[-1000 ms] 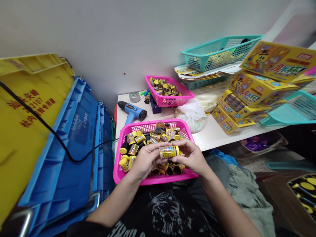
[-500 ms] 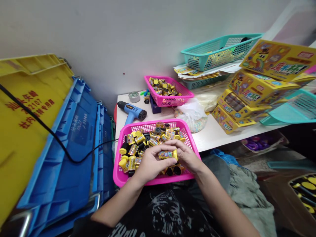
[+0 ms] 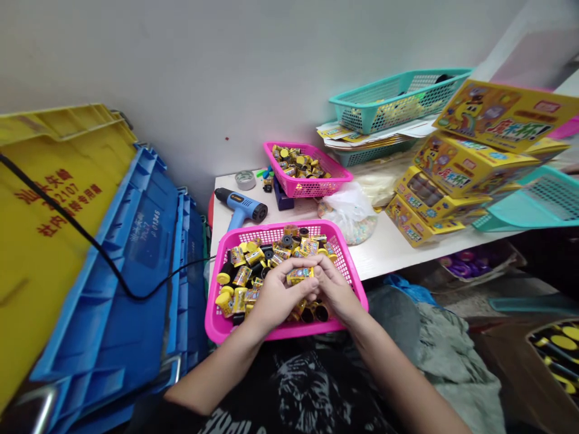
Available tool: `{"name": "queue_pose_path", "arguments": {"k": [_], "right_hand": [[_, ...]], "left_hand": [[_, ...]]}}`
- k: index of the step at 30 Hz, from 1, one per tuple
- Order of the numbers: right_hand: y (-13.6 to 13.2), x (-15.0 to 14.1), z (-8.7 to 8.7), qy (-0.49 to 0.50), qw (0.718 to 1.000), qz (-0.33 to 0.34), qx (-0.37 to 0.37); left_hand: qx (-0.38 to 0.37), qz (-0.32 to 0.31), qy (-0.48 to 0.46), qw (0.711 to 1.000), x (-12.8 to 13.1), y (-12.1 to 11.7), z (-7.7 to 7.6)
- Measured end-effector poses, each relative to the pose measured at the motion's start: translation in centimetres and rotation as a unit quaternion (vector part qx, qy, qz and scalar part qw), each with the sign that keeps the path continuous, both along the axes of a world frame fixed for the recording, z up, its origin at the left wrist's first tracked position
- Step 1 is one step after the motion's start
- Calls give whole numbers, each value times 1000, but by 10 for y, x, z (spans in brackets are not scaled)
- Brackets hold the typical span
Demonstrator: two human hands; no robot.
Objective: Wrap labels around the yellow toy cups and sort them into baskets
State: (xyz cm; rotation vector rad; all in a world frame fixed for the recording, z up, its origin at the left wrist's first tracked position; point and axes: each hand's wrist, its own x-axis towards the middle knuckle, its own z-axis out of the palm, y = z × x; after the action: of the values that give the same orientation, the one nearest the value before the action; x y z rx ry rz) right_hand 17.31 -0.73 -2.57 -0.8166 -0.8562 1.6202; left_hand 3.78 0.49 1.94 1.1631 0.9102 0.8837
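Observation:
A small yellow labelled canister [image 3: 299, 275] lies sideways between my hands, above the front pink basket [image 3: 219, 328]. My left hand [image 3: 281, 295] is closed around its body, thumb along the near side and fingers behind. At its right end, my right hand [image 3: 333, 290] is closed with the fingertips over that end, which hides the cap. Below the hands, the basket holds many similar canisters [image 3: 243, 276] with yellow or black ends, lying at all angles.
A blue heat gun [image 3: 242, 205] and a tape roll [image 3: 245, 179] lie behind the basket. Farther back are a second pink basket [image 3: 312, 188], a plastic bag [image 3: 353, 211] and stacked yellow boxes [image 3: 461, 166]. Blue and yellow crates [image 3: 104, 277] stand at left, a black cable [image 3: 104, 250] across them.
My left hand has wrapped over the canister, and my right hand has moved in and closed round its capped end. The yellow cap, visible earlier, is now covered.

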Motion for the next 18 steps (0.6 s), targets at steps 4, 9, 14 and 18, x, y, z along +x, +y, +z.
{"name": "queue_pose_path", "arguments": {"k": [4, 9, 14, 18], "right_hand": [[-3, 10, 11, 47, 998, 38, -16], [-9, 8, 12, 50, 998, 22, -23], [-10, 5, 8, -16, 1000, 15, 0], [0, 40, 31, -232, 956, -82, 161]], "left_hand": [[0, -33, -32, 999, -2, 3, 3], [75, 23, 16, 997, 10, -3, 4], [29, 47, -14, 998, 17, -7, 2], [-222, -59, -187, 955, 2, -4, 3]]}}
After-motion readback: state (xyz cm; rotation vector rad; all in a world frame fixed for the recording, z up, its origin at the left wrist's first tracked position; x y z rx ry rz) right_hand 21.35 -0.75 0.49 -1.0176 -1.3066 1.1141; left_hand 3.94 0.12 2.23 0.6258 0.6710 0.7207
